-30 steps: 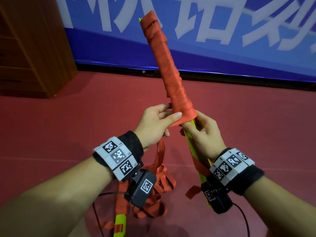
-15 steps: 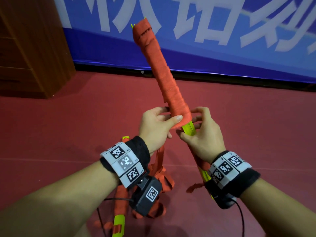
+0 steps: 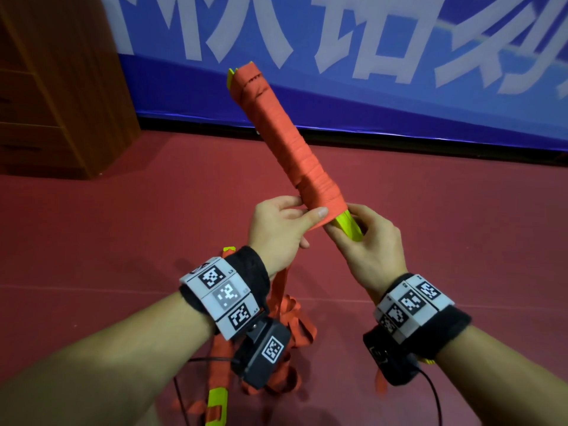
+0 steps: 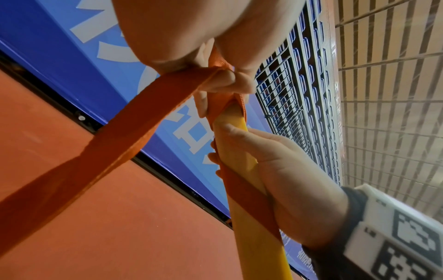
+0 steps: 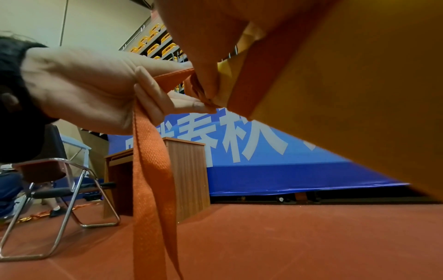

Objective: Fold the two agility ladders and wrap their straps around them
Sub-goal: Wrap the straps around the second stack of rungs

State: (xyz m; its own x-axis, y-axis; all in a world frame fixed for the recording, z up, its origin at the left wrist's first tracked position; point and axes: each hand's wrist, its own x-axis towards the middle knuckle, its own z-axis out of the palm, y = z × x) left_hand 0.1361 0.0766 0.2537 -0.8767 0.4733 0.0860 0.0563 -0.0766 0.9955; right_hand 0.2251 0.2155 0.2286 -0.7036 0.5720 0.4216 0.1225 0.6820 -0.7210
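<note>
Folded agility ladder (image 3: 285, 139) is held up in the air, tilted up-left, yellow-green rungs bundled, orange strap wound round most of its length. Left hand (image 3: 279, 229) pinches the strap (image 4: 115, 144) at the lower edge of the wrap, thumb pressed on top; the loose strap runs down from the palm toward the floor. Right hand (image 3: 368, 241) curls round the bare yellow-green rung ends (image 3: 349, 227) just below the wrap. Second ladder (image 3: 221, 392) lies in a loose orange heap with a yellow-green rung on the red floor (image 3: 107, 241) under the left wrist. Blue banner (image 3: 368, 72) behind, wooden cabinet (image 3: 55, 87) at left, folding chair (image 5: 57, 191) in the right wrist view.
</note>
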